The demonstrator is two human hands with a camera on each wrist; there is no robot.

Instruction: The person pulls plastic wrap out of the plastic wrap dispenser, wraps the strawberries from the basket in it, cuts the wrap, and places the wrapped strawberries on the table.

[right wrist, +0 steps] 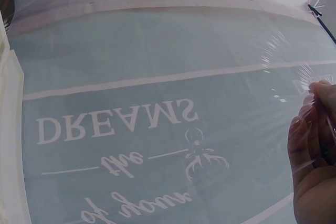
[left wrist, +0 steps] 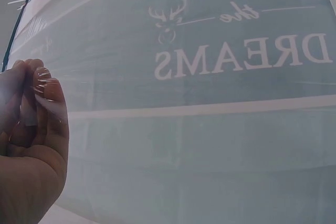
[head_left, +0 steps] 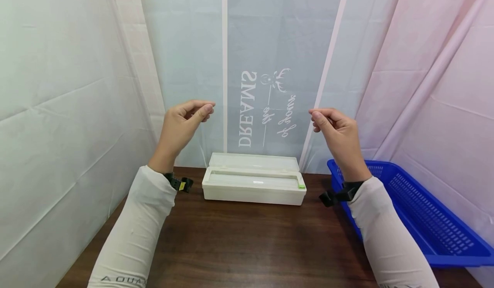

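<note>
A sheet of clear cling film (right wrist: 274, 59) is drawn up between both hands, showing mainly as glints and fine creases in the wrist views. My left hand (head_left: 183, 121) pinches one corner between thumb and fingers, raised above the table. On the other side, my right hand (head_left: 341, 133) pinches the opposite corner at about the same height. Below and between them, a white cling film dispenser box (head_left: 252, 194) sits at the table's back edge. Its lid (head_left: 254, 161) stands open against the curtain, and a small green slider (head_left: 301, 186) is at the right end.
A blue perforated plastic basket (head_left: 428, 211) stands on the right of the dark wooden table (head_left: 247, 245), partly behind the right forearm. A grey-blue curtain (head_left: 285, 31) with white lettering hangs behind the box. Pale cloth walls (head_left: 58, 86) enclose both sides.
</note>
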